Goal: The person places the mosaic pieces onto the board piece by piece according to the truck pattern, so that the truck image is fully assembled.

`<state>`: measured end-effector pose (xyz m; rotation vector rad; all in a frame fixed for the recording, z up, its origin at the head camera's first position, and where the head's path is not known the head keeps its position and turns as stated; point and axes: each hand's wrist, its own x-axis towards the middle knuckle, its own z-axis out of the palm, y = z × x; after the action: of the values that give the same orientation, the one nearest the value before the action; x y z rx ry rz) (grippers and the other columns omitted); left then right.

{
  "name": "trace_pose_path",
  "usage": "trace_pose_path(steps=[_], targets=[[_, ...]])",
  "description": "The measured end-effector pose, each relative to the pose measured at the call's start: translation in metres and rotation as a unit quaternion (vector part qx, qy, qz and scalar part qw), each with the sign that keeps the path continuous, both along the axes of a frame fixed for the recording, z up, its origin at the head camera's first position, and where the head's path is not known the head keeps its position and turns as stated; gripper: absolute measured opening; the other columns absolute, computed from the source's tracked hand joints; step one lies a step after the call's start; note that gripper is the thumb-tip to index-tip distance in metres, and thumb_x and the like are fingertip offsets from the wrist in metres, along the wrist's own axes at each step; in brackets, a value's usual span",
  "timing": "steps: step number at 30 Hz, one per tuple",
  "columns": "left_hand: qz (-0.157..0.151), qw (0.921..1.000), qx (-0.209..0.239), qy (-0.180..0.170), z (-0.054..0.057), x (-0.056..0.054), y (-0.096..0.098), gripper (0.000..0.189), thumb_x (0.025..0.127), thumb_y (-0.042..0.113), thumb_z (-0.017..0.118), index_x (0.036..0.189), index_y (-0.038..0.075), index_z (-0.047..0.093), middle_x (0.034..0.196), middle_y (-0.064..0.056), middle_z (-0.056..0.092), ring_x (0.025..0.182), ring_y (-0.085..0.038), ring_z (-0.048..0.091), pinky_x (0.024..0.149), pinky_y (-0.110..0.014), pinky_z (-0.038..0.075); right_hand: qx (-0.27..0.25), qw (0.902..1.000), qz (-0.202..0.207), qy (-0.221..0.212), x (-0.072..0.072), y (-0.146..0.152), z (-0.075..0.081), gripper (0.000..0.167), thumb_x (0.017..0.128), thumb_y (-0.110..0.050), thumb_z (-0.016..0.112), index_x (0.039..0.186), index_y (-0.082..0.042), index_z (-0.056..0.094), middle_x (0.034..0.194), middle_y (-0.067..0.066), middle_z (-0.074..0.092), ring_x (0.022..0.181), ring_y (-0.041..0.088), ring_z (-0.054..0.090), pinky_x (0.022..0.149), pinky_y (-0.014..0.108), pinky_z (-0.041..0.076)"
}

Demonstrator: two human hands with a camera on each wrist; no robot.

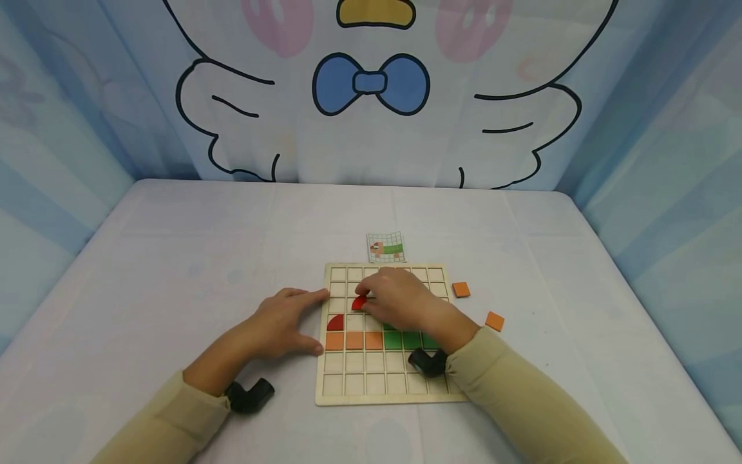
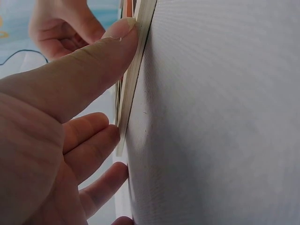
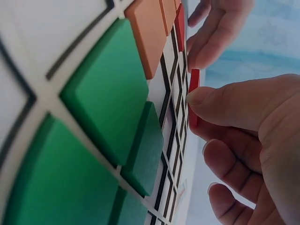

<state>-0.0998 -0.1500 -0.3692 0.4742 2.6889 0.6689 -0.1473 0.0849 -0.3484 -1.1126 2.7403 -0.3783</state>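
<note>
Over a wooden grid board (image 1: 353, 385), my right hand (image 1: 402, 299) pinches a red quarter-round tile (image 1: 358, 303) between thumb and index finger. That tile shows edge-on in the right wrist view, just past the green tiles (image 3: 112, 93). A second red quarter-round tile (image 1: 335, 322) sits in the leftmost column, above a row of orange tiles (image 1: 354, 340). Green tiles continue that row rightward, partly hidden by my right wrist. My left hand (image 1: 284, 325) rests at the board's left edge, thumb (image 2: 123, 44) and extended fingers along its side.
A small printed pattern card (image 1: 385, 247) lies behind the board's far edge. To the right are two loose orange square tiles, one near the board (image 1: 460, 289) and one by my sleeve (image 1: 494, 321). White cloth covers the table (image 1: 174, 258); a patterned curtain (image 1: 371, 148) hangs behind it.
</note>
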Motion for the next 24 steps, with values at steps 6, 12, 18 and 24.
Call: trace_pose_path(steps=[6, 12, 18, 24], targets=[[0.001, 1.0, 0.004, -0.001, -0.0007, -0.0003, -0.0008, 0.092, 0.073, 0.036, 0.091, 0.151, 0.013, 0.047, 0.143, -0.015, 0.052, 0.135, -0.04, 0.04, 0.102, -0.061, 0.037, -0.003, 1.0, -0.003, -0.003, -0.0006, -0.0036, -0.0026, 0.021, 0.095, -0.019, 0.07, 0.113, -0.01, 0.074, 0.104, 0.0, 0.073, 0.098, 0.019, 0.065, 0.086, 0.037, 0.052], [-0.001, 1.0, 0.005, 0.002, -0.001, 0.0001, -0.0009, 0.092, 0.073, 0.036, 0.091, 0.151, 0.013, 0.047, 0.143, -0.014, 0.052, 0.135, -0.04, 0.04, 0.103, -0.061, 0.037, 0.004, 0.9999, -0.008, -0.008, -0.0013, -0.0063, -0.0042, 0.022, 0.095, -0.019, 0.07, 0.114, -0.009, 0.074, 0.104, 0.001, 0.073, 0.097, 0.019, 0.065, 0.086, 0.038, 0.052], [-0.002, 1.0, 0.007, 0.004, -0.0015, 0.0, -0.001, 0.092, 0.073, 0.036, 0.091, 0.15, 0.012, 0.047, 0.143, -0.014, 0.053, 0.135, -0.04, 0.04, 0.103, -0.061, 0.038, 0.015, 0.9996, -0.018, -0.018, -0.0014, -0.0086, -0.0041, 0.023, 0.095, -0.019, 0.07, 0.116, -0.011, 0.074, 0.105, 0.0, 0.073, 0.097, 0.019, 0.065, 0.086, 0.038, 0.051], [-0.002, 1.0, 0.008, 0.004, -0.0021, -0.0003, -0.0013, 0.092, 0.073, 0.036, 0.091, 0.15, 0.012, 0.047, 0.143, -0.014, 0.053, 0.135, -0.04, 0.04, 0.103, -0.061, 0.037, 0.019, 0.9995, -0.02, -0.014, -0.0002, -0.0101, -0.0027, 0.023, 0.094, -0.02, 0.07, 0.116, -0.011, 0.074, 0.104, 0.0, 0.073, 0.099, 0.02, 0.065, 0.088, 0.039, 0.051]])
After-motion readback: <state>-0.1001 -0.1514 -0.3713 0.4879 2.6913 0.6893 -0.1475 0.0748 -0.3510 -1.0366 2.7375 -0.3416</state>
